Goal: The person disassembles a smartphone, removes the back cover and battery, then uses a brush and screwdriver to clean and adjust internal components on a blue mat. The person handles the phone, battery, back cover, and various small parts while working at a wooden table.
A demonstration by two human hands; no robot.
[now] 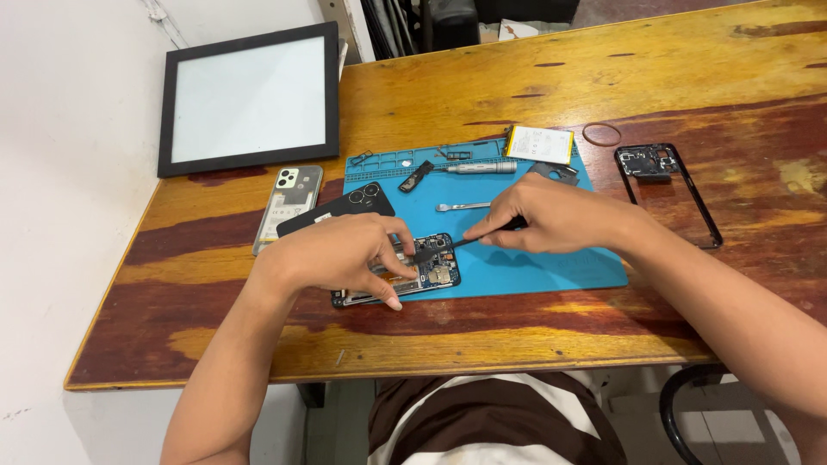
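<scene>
Wooden table [534, 95], blue mat [534, 258]: left hand [336, 254] pinches opened phone [422, 274] at mat's near-left corner; right hand [551, 215] grips thin tool [469, 240], tip pointing left onto it.

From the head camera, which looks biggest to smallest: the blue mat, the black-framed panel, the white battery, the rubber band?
1. Blue mat
2. Black-framed panel, fairly close to the mat and farther from the camera, so unsure
3. White battery
4. Rubber band
</scene>
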